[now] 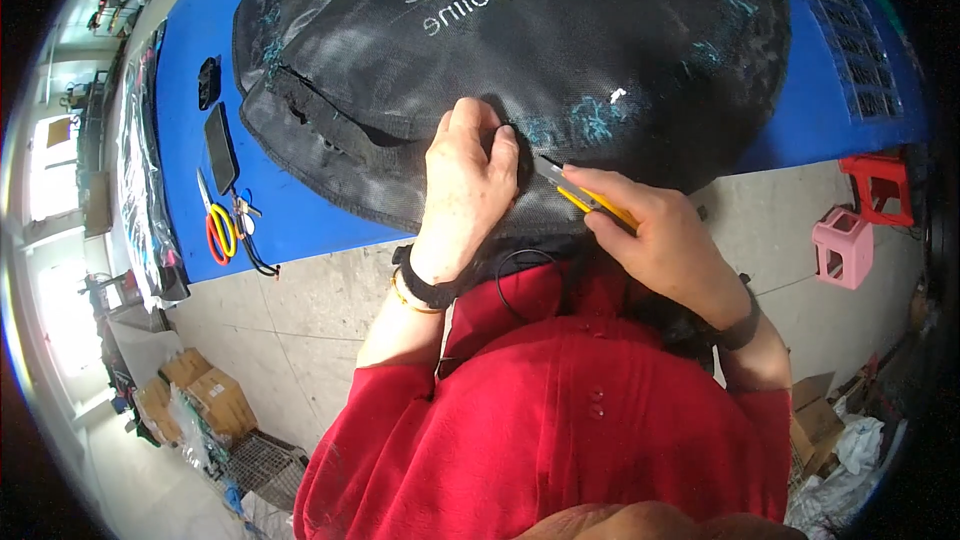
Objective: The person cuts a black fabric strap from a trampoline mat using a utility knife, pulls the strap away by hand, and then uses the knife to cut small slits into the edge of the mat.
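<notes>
Broadly rounded, the mat (540, 55) fills the upper middle of the frame, a woven black mesh with a dull sheen, lying on the smooth blue surface (300, 225). Frayed teal threads (595, 119) cling to it in tufts, with a small, crumpled white scrap (618, 96) beside one. A ragged-edged black strip (330, 123) curves across its left part. Mid-frame, the left hand (470, 170) rests on the mat, fingers curled; whether its grip pinches the mesh, I cannot tell. Just right of it, the right hand (660, 235) has its grip closed round the knife (600, 208), slim and yellow-sided, its tip pointing up and left. At frame left lie scissors (220, 233) with looped red and yellow handles and a flat, dark phone (221, 148).
</notes>
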The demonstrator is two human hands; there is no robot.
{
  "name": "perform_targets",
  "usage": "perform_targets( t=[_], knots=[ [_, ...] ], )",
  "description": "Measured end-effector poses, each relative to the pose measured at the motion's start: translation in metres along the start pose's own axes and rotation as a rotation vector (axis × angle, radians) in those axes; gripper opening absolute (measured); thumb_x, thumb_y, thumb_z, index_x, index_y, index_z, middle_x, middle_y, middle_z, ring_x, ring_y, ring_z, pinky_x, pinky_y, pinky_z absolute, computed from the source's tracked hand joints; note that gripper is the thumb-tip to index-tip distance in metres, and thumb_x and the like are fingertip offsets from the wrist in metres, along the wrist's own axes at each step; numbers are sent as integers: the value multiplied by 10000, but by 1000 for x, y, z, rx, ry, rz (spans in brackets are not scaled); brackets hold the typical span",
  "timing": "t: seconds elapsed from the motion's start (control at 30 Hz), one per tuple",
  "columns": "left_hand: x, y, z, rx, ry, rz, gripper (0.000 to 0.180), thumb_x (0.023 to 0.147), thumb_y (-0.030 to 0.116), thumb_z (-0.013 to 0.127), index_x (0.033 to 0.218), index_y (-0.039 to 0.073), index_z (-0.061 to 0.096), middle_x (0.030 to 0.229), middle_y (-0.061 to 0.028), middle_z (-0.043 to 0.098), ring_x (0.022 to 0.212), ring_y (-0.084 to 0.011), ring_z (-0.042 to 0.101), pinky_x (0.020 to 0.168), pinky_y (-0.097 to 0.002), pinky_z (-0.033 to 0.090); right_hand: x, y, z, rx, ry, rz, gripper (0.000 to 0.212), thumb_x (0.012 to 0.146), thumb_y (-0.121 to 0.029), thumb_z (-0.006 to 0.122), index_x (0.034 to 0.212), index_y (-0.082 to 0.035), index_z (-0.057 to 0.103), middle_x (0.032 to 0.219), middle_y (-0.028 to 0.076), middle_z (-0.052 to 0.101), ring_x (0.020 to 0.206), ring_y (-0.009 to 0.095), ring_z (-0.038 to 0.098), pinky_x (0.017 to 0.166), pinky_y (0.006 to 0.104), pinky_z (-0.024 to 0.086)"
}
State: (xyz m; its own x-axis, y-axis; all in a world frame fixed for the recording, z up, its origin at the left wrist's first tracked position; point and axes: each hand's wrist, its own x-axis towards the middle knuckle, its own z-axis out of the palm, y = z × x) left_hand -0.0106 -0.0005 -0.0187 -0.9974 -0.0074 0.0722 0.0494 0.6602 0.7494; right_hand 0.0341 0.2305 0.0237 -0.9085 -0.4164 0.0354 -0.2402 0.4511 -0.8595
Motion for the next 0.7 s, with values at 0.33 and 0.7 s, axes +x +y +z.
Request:
perform_targets(
  t=[0.33,0.7],
  knots=[
    [-5,-2,0,-87,-14,-24,78,1029,55,603,1054,9,545,796,-95,635,531,-138,670,424,-281,535,22,2,7,47,94,8,436,965,-51,661,1398,-70,609,1237,217,716,1110,401,705,915,445,579],
    [-5,-2,1,-122,3,28,74,1029,51,603,1029,15,538,783,-81,617,522,-131,657,414,-277,523,32,4,15,21,128,-31,423,966,-48,662,1385,-44,607,1241,235,707,1121,414,694,914,462,578]
  ],
)
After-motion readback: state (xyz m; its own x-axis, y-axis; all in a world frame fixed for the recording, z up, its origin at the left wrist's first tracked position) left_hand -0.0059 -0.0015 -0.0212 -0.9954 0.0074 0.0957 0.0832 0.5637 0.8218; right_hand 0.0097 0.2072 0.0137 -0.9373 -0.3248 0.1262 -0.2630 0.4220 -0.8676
